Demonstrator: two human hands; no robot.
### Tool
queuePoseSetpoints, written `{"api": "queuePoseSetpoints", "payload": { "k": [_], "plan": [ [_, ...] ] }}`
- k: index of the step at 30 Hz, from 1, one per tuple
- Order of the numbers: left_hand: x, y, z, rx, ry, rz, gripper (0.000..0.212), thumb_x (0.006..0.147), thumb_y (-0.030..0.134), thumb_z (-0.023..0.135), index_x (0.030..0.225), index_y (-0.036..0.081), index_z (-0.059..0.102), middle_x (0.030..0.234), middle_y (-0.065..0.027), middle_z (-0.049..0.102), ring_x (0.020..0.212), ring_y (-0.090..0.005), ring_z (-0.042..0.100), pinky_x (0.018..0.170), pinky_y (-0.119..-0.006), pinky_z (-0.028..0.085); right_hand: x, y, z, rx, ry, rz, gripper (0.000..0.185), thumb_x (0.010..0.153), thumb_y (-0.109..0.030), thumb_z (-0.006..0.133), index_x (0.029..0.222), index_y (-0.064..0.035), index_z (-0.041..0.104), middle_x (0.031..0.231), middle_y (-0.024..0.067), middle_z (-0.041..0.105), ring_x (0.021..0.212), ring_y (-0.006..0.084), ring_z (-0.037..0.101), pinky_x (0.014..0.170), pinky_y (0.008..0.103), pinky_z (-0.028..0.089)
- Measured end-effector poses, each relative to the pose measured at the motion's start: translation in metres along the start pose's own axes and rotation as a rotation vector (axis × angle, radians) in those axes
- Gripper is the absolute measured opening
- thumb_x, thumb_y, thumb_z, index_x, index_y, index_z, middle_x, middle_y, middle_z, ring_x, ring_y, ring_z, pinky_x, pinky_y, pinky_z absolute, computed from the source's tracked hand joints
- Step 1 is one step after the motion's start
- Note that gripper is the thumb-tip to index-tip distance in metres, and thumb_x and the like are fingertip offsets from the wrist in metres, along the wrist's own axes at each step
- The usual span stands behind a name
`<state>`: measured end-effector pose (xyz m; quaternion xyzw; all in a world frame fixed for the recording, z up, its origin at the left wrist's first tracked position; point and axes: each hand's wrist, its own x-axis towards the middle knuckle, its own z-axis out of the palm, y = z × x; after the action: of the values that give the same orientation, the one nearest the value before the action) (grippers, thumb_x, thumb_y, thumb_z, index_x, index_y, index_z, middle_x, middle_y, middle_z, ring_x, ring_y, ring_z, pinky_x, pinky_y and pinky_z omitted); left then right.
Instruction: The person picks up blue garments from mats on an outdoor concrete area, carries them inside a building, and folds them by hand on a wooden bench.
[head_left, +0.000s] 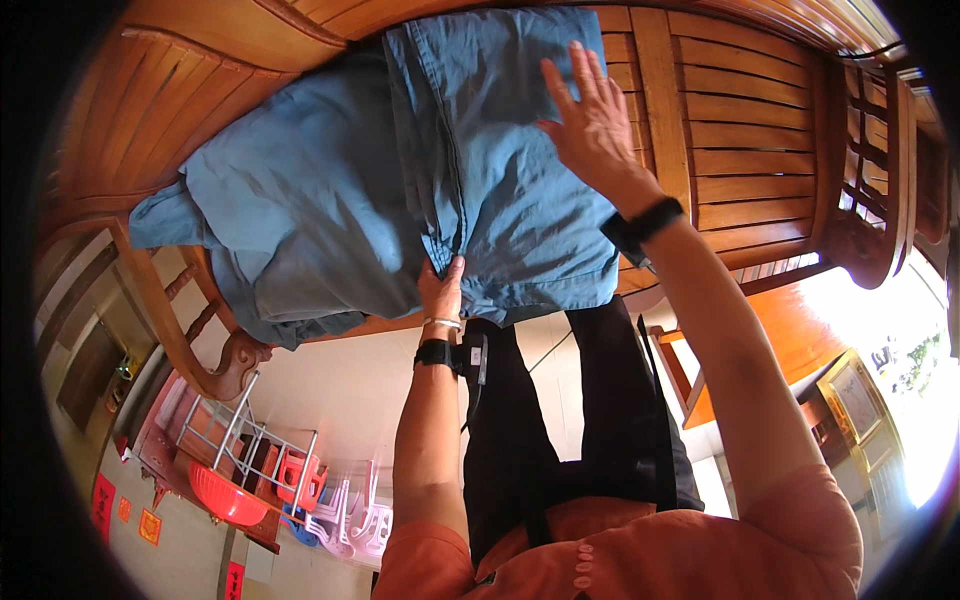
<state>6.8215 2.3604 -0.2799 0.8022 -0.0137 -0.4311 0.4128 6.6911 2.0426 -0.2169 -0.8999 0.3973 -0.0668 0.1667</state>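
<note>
A large blue cloth (315, 180) with stitched seams lies spread across a slatted wooden bench (750, 161). Its right part is folded over in layers, with a long seamed edge running toward me. My left hand (440, 292) pinches the near end of that seamed edge, thumb on top; its fingers are partly hidden. Over the folded part's right side, my right hand (596, 131) is laid palm down with the fingers spread. Whether that palm presses on the fabric or hovers just above it is hard to tell. Creases run through the folded layers near both hands.
A curved wooden armrest (232, 367) borders the bench at left, and a lattice armrest (870, 165) at right. Metal-legged stool frames (240, 427), a red basin (225, 491) and pale plastic stools (352, 517) stand at lower left. An orange wooden surface (795, 322) is at right.
</note>
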Motion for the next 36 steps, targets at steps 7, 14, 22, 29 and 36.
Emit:
{"api": "queuePoseSetpoints", "payload": {
  "k": [7, 14, 22, 29, 36],
  "plan": [
    [0.003, 0.021, -0.009, 0.036, -0.147, -0.159, 0.044, 0.082, 0.015, 0.077, 0.12, 0.002, 0.059, 0.11, -0.0031, 0.066, 0.095, -0.0143, 0.06, 0.09, -0.03, 0.046, -0.053, -0.104, 0.084, -0.218, -0.271, -0.315, 0.072, 0.085, -0.041, 0.058, 0.143, -0.0037, 0.039, 0.151, 0.0168, 0.031, 0.142, 0.0313, 0.025, 0.115, 0.0502, 0.019],
    [0.004, 0.021, -0.002, -0.087, -0.121, -0.119, 0.045, 0.085, 0.02, 0.074, 0.12, -0.003, 0.056, 0.111, -0.0067, 0.064, 0.096, -0.0147, 0.058, 0.088, -0.029, 0.045, -0.164, -0.064, 0.007, -0.006, -0.625, -0.748, 0.054, 0.086, -0.027, 0.058, 0.135, -0.0071, 0.049, 0.15, 0.0107, 0.036, 0.144, 0.0283, 0.025, 0.117, 0.0482, 0.016],
    [-0.002, 0.081, 0.003, 0.152, 0.019, 0.295, 0.028, 0.087, 0.011, 0.069, 0.11, -0.003, 0.063, 0.101, -0.0089, 0.069, 0.09, -0.0159, 0.061, 0.085, -0.029, 0.047, -0.162, 0.011, -0.038, 0.407, -0.104, 0.192, 0.041, 0.076, -0.002, 0.068, 0.115, 0.0004, 0.056, 0.112, 0.0175, 0.058, 0.104, 0.0374, 0.055, 0.086, 0.0416, 0.048],
    [0.018, 0.043, -0.04, 0.729, 0.202, 0.297, 0.039, 0.084, 0.011, 0.068, 0.117, -0.005, 0.053, 0.108, -0.0227, 0.062, 0.096, -0.0373, 0.059, 0.089, -0.041, 0.045, -0.261, -0.001, 0.0, 0.484, -0.692, 0.212, 0.023, 0.077, -0.01, 0.07, 0.093, 0.0002, 0.057, 0.1, 0.018, 0.058, 0.089, 0.038, 0.06, 0.075, 0.0442, 0.052],
    [-0.039, 0.14, 0.051, 0.936, 0.035, 0.978, 0.051, 0.084, 0.021, 0.065, 0.131, 0.008, 0.051, 0.145, -0.0164, 0.04, 0.134, -0.0425, 0.032, 0.104, -0.053, 0.027, -0.249, 0.015, 0.021, 0.585, -0.186, 0.613, 0.011, 0.082, -0.005, 0.063, 0.089, 0.0001, 0.056, 0.083, 0.0147, 0.061, 0.076, 0.0326, 0.061, 0.065, 0.0382, 0.049]
  ]
}}
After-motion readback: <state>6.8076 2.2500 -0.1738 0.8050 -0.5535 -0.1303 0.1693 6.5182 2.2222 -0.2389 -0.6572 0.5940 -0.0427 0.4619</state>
